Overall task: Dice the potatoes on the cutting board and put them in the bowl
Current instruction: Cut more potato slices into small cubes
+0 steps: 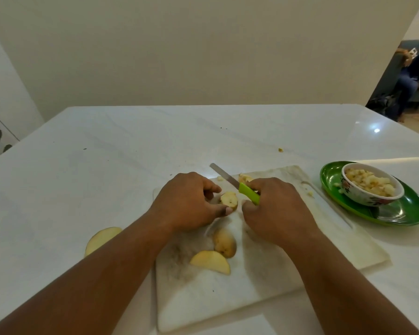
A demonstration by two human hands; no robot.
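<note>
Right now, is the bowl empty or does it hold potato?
It holds potato: diced pieces heap the bowl, which sits on a green plate.

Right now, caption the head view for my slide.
Left hand steadies a yellow potato piece on the white cutting board; right hand grips green-handled knife.

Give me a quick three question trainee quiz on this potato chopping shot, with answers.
1. True or false: the bowl sits on a green plate.
2. Which hand holds the knife?
3. Where does the slice beside the left forearm lie? A) cutting board B) table C) bowl

Key: 1 true; 2 right hand, while the left hand pinches a potato piece; 3 B.
</note>
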